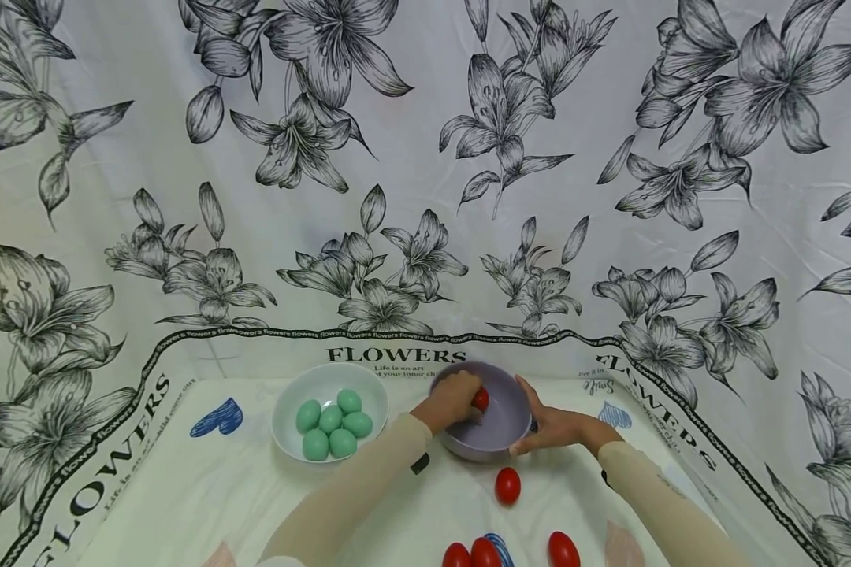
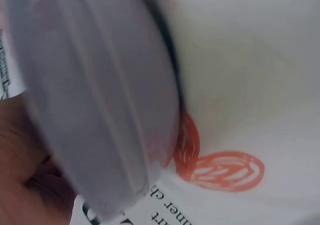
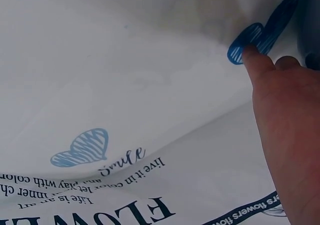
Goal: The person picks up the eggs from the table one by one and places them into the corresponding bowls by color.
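In the head view my left hand [image 1: 454, 399] reaches into the purple bowl [image 1: 492, 445] with bent fingers, gripping a red egg [image 1: 481, 399] at its fingertips. My right hand [image 1: 560, 428] lies along the bowl's right side, thumb and fingers spread wide and touching the wall. The left wrist view is mostly filled by the bowl's ridged outside [image 2: 105, 100], and part of the left hand [image 2: 25, 170] shows beside it. In the right wrist view a finger of the right hand [image 3: 285, 100] extends straight over the cloth near the bowl's dark edge.
Left of the purple bowl stands a white bowl [image 1: 284, 437] holding several green eggs [image 1: 330, 419]. One red egg [image 1: 507, 486] lies just in front of the purple bowl; more red eggs [image 1: 485, 553] lie near the front. A flower-printed cloth [image 1: 184, 472] covers the table and backdrop.
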{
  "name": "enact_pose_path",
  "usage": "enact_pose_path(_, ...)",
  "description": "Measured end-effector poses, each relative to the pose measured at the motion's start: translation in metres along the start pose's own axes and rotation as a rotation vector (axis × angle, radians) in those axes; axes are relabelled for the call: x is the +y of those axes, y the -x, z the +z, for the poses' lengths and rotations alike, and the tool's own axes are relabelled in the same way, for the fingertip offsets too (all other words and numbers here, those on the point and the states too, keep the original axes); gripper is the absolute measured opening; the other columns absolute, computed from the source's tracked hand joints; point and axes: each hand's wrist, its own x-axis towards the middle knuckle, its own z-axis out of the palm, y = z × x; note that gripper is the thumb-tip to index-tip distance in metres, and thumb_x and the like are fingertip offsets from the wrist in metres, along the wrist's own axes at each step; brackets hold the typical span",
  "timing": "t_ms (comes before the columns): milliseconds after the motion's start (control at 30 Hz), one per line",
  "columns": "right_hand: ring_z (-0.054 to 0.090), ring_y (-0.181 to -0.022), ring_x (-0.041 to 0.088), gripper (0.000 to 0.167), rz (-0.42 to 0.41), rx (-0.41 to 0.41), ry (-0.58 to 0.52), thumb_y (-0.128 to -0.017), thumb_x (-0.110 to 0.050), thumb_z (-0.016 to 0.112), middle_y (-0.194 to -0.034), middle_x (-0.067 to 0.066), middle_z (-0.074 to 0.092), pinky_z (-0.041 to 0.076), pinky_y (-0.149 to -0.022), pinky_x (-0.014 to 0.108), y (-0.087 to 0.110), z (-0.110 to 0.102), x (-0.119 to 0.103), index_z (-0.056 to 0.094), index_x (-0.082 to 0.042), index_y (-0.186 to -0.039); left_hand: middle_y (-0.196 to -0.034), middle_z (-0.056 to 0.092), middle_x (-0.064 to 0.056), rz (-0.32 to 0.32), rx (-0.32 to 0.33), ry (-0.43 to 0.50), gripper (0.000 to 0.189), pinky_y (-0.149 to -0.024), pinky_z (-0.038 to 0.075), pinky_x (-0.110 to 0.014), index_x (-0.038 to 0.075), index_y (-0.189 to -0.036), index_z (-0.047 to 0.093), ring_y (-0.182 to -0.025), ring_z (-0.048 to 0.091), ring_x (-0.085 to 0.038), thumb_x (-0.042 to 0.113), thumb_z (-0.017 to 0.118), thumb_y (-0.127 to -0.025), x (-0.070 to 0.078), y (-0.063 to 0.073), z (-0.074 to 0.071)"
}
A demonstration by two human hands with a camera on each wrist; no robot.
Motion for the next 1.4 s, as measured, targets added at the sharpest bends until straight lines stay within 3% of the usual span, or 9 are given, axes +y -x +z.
enact_pose_path(133, 0.026, -0.156, 0.04, 0.143, 0.001, -0.014, -0.004, -0.084, -0.051, 0.087, -0.175, 0.024, 0.002, 0.027, -0.123, 0.06, -0.001, 0.001, 0.0, -0.027, -0.019, -0.165, -0.131, 0.071, -0.006, 0.055, 0.077, 0.22, 0.053, -0.093, 0.057, -0.031, 0.01, -0.139, 0.064, -0.113, 0.069, -0.018, 0.038, 0.08, -0.097, -0.011, 0.014, -0.013)
enact_pose_path(267, 0.027, -0.155, 0.04, 0.143, 0.004, -0.007, 0.01, -0.084, -0.051, 0.087, -0.175, 0.023, 0.002, 0.027, -0.123, 0.062, -0.001, 0.0, 0.001, -0.027, -0.02, -0.165, -0.166, 0.044, -0.005, 0.119, 0.173, 0.453, 0.071, -0.115, 0.046, -0.039, 0.014, -0.163, 0.042, -0.143, 0.053, -0.019, 0.044, 0.068, -0.104, -0.014, 0.037, -0.029)
enact_pose_path(333, 0.026, -0.155, 0.041, 0.143, 0.009, -0.002, 0.016, -0.084, -0.051, 0.087, -0.175, 0.023, 0.0, 0.026, -0.123, 0.064, 0.0, -0.001, 0.001, -0.028, -0.021, -0.165, -0.17, 0.037, -0.003, 0.163, 0.223, 0.499, 0.074, -0.119, 0.043, -0.041, 0.016, -0.165, 0.038, -0.149, 0.047, -0.018, 0.045, 0.067, -0.104, -0.009, 0.05, -0.039)
enact_pose_path(500, 0.02, -0.158, 0.044, 0.142, 0.008, -0.008, 0.02, -0.086, -0.051, 0.086, -0.175, 0.023, -0.006, 0.023, -0.124, 0.066, 0.001, -0.001, 0.0, -0.03, -0.023, -0.164, -0.166, 0.044, 0.002, 0.26, 0.282, 0.526, 0.073, -0.117, 0.045, -0.042, 0.021, -0.165, 0.038, -0.148, 0.046, -0.016, 0.046, 0.068, -0.104, 0.013, 0.095, -0.054)
enact_pose_path(700, 0.022, -0.156, 0.046, 0.143, -0.016, -0.012, 0.008, -0.086, -0.048, 0.086, -0.174, 0.025, -0.005, 0.025, -0.123, 0.067, -0.001, 0.001, 0.001, -0.03, -0.019, -0.164, -0.163, 0.045, 0.014, 0.285, 0.217, 0.618, 0.074, -0.116, 0.046, -0.044, 0.033, -0.166, 0.034, -0.146, 0.048, -0.011, 0.051, 0.068, -0.102, 0.035, 0.156, -0.054)
enact_pose_path(900, 0.02, -0.155, 0.051, 0.143, -0.027, -0.007, -0.004, -0.086, -0.044, 0.087, -0.173, 0.027, -0.008, 0.023, -0.122, 0.069, -0.003, 0.001, 0.003, -0.031, -0.019, -0.163, -0.167, 0.038, 0.016, 0.27, 0.153, 0.738, 0.075, -0.12, 0.04, -0.042, 0.031, -0.166, 0.032, -0.153, 0.039, -0.011, 0.048, 0.068, -0.103, 0.039, 0.198, -0.035)
enact_pose_path(1000, 0.021, -0.154, 0.052, 0.143, -0.024, -0.013, -0.002, -0.087, -0.044, 0.086, -0.172, 0.028, -0.008, 0.024, -0.122, 0.069, -0.002, 0.001, 0.003, -0.032, -0.019, -0.162, -0.166, 0.04, 0.014, 0.247, 0.112, 0.772, 0.076, -0.118, 0.043, -0.042, 0.032, -0.166, 0.033, -0.151, 0.043, -0.013, 0.049, 0.07, -0.102, 0.04, 0.213, -0.021)
enact_pose_path(1133, 0.018, -0.156, 0.051, 0.143, -0.009, -0.013, -0.007, -0.087, -0.045, 0.087, -0.173, 0.027, -0.008, 0.022, -0.123, 0.069, -0.002, 0.001, 0.002, -0.032, -0.02, -0.162, -0.165, 0.04, 0.016, 0.179, -0.015, 0.854, 0.078, -0.118, 0.043, -0.041, 0.04, -0.165, 0.032, -0.151, 0.042, -0.012, 0.049, 0.073, -0.1, 0.042, 0.229, -0.003)
enact_pose_path(1400, 0.016, -0.156, 0.053, 0.143, -0.024, -0.01, -0.02, -0.086, -0.043, 0.087, -0.173, 0.028, -0.007, 0.022, -0.122, 0.071, -0.001, 0.0, 0.002, -0.032, -0.021, -0.162, -0.165, 0.043, 0.015, -0.031, -0.267, 0.947, 0.087, -0.113, 0.049, -0.043, 0.041, -0.163, 0.038, -0.15, 0.042, -0.008, 0.041, 0.086, -0.09, 0.042, 0.246, 0.026)
